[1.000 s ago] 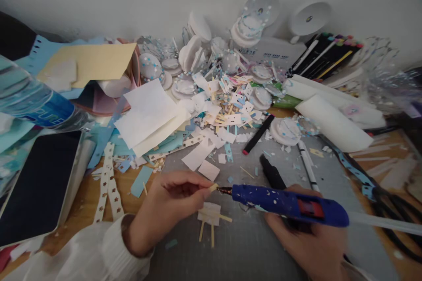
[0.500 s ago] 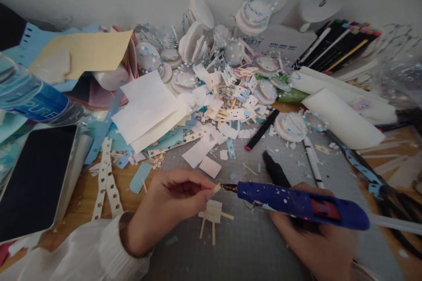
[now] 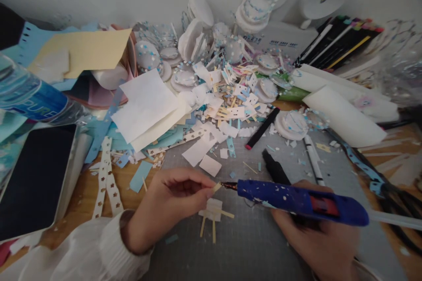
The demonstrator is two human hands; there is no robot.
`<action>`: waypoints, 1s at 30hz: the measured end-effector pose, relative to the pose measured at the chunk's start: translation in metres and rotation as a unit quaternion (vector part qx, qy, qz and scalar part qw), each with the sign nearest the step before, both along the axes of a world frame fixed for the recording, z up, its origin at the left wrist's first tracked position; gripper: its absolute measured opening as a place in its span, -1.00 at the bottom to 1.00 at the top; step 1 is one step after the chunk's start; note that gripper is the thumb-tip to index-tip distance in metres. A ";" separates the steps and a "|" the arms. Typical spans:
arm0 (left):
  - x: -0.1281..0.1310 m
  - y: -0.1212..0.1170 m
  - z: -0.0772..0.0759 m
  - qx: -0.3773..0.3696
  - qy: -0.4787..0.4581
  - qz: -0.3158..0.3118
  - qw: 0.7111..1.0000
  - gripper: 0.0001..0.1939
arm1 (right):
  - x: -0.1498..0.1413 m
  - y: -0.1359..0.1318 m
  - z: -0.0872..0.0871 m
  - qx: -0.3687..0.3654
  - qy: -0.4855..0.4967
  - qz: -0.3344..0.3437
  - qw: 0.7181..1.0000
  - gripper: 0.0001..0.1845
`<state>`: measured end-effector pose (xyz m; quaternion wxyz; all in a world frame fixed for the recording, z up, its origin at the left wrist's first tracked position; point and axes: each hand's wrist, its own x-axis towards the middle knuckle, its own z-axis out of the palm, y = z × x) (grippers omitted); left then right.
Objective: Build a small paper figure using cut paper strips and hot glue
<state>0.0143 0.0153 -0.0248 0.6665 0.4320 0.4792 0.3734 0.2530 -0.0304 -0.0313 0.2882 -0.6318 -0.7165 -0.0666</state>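
Between thumb and fingertips, my left hand (image 3: 174,206) pinches a small pale yellow paper strip (image 3: 216,187). My right hand (image 3: 323,241) grips a blue glue gun (image 3: 286,199) lying on its side, a glue stick (image 3: 392,219) coming out of its back end. The gun's dark nozzle (image 3: 230,185) is at the strip's tip; whether they touch I cannot tell. Just below, a white paper square (image 3: 214,209) with several thin yellow strips stuck out from it lies on the grey cutting mat (image 3: 257,250).
Paper scraps and small paper figures (image 3: 235,112) pile up behind the hands. A black marker (image 3: 263,128) and a white pen (image 3: 313,160) lie on the mat. Left are a phone (image 3: 36,180) and a water bottle (image 3: 33,92); scissors (image 3: 395,202) lie right.
Almost nothing differs. The glue gun's back end has risen slightly with my right hand, while the nozzle stays at the strip. The camera view has shifted a little.
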 end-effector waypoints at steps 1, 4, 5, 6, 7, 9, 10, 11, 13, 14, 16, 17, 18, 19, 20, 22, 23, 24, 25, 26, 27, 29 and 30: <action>0.000 0.000 0.000 0.001 0.000 0.000 1.000 -0.98 | 0.001 0.000 0.000 -0.009 0.002 0.005 1.000 -0.77; 0.000 0.000 -0.001 0.005 -0.004 0.001 1.000 -0.96 | 0.004 0.000 0.001 -0.019 0.002 0.009 1.000 -0.76; 0.000 0.000 -0.001 0.006 -0.005 0.002 1.000 -0.95 | 0.004 0.000 0.000 -0.019 0.000 0.008 1.000 -0.77; -0.001 0.000 -0.002 0.004 -0.006 0.002 1.000 -0.95 | 0.004 0.000 0.000 -0.016 -0.001 0.004 1.000 -0.78; 0.000 0.000 -0.002 0.001 -0.007 0.002 1.000 -0.95 | 0.004 0.000 0.000 -0.017 -0.003 0.006 1.000 -0.79; 0.000 0.001 -0.001 -0.003 -0.009 0.001 1.000 -0.94 | 0.002 0.000 0.000 -0.014 -0.003 0.007 1.000 -0.80; 0.000 0.000 -0.001 -0.004 -0.010 0.000 1.000 -0.94 | 0.002 0.001 0.001 -0.011 -0.001 0.010 1.000 -0.80; 0.000 0.000 -0.001 -0.004 -0.011 -0.001 1.000 -0.93 | 0.001 0.001 0.001 -0.006 0.001 0.013 1.000 -0.80; 0.000 0.000 0.000 -0.004 -0.015 0.001 1.000 -0.92 | 0.000 0.002 0.002 0.006 0.003 0.016 1.000 -0.81; 0.000 0.000 0.000 -0.008 -0.018 0.001 1.000 -0.92 | 0.000 0.002 0.003 0.007 0.001 0.016 1.000 -0.81; 0.000 0.000 0.001 -0.013 -0.019 0.001 1.000 -0.92 | 0.000 0.002 0.002 0.001 0.002 0.011 1.000 -0.82; 0.000 0.000 0.000 -0.015 -0.017 0.001 1.000 -0.92 | 0.001 0.001 0.002 -0.004 0.005 0.009 1.000 -0.82; -0.001 0.000 0.000 -0.016 -0.012 0.002 1.000 -0.93 | 0.001 0.000 0.001 -0.007 0.008 0.009 1.000 -0.83; -0.001 0.000 -0.001 -0.015 -0.008 0.003 1.000 -0.93 | 0.002 0.000 0.000 -0.008 0.011 0.008 1.000 -0.84; -0.002 0.001 -0.002 -0.014 -0.004 0.005 1.000 -0.93 | 0.003 -0.001 -0.001 -0.005 0.014 0.007 1.000 -0.86; -0.002 0.001 -0.004 -0.015 -0.002 0.008 1.000 -0.93 | 0.003 -0.003 -0.003 0.001 0.014 0.006 1.000 -0.87; -0.002 0.002 -0.005 -0.018 -0.005 0.010 1.000 -0.94 | 0.003 -0.004 -0.004 0.007 0.015 -0.006 1.000 -0.86; -0.002 0.003 -0.006 -0.022 -0.009 0.012 1.000 -0.94 | 0.004 -0.004 -0.004 0.012 0.019 -0.023 0.999 -0.84; -0.002 0.003 -0.007 -0.026 -0.014 0.014 0.999 -0.94 | 0.004 -0.004 -0.004 0.014 0.027 -0.048 0.998 -0.80; -0.002 0.004 -0.008 -0.028 -0.021 0.017 0.999 -0.94 | 0.006 -0.005 -0.004 0.019 0.040 -0.084 0.995 -0.76; -0.003 0.004 -0.009 -0.027 -0.029 0.020 0.999 -0.95 | 0.008 -0.005 -0.004 0.026 0.060 -0.130 0.989 -0.71; -0.003 0.005 -0.012 -0.016 -0.047 0.024 0.998 -0.96 | 0.018 -0.008 -0.003 0.037 0.116 -0.213 0.969 -0.63; -0.004 0.005 -0.013 -0.009 -0.055 0.024 0.998 -0.95 | 0.025 -0.010 -0.002 0.042 0.142 -0.245 0.958 -0.59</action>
